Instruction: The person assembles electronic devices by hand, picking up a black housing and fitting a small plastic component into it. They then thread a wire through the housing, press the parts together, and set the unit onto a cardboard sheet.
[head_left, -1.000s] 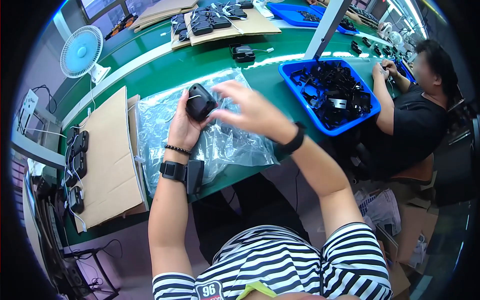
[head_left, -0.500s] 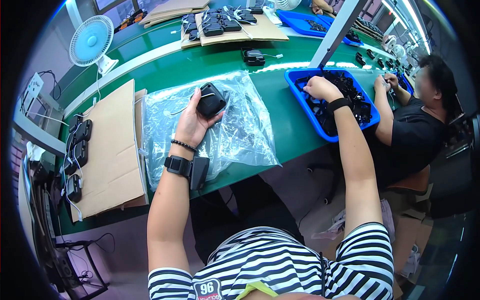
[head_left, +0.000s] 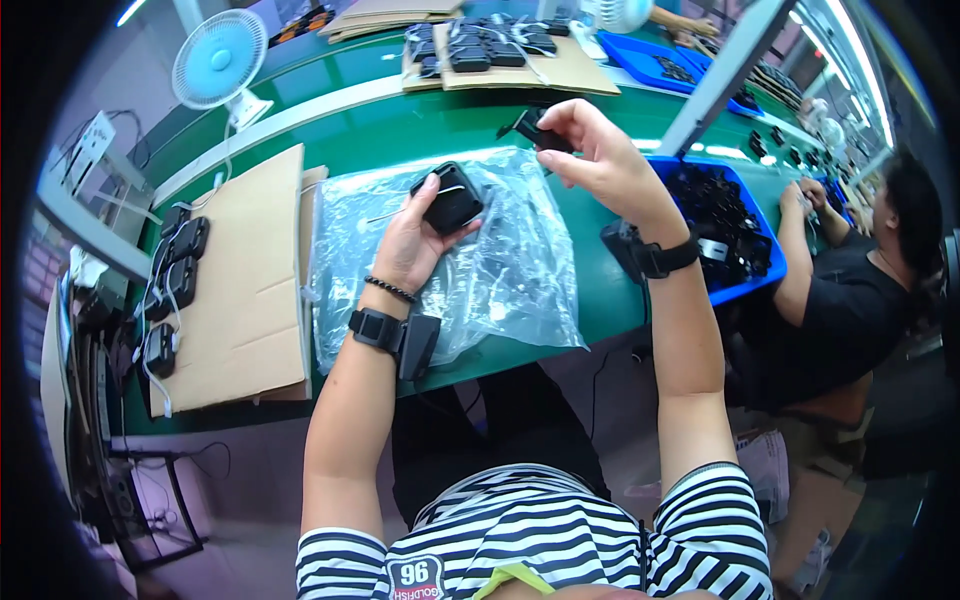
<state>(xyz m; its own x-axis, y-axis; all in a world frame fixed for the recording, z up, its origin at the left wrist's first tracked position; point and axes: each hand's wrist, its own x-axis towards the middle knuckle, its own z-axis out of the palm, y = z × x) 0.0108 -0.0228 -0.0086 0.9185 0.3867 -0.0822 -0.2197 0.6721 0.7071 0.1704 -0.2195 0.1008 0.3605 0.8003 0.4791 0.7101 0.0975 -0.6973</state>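
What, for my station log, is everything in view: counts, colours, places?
Plastic casing: one, black, left hand
Bracket-like part: one, black, right hand
Plastic sheeting: one, clear, centre
Parts trays: several, blue, right and back
Loose parts: many, black, in trays
Cardboard sheets: several, brown, left and back
Cabled casings: many, black, on cardboard
Fans: several, blue-white, back
Worktable: one, green, centre
Co-worker: one, black top, right
Wrist straps: two, black, wrists
Left hand: one, bare, centre
Right hand: one, bare, centre
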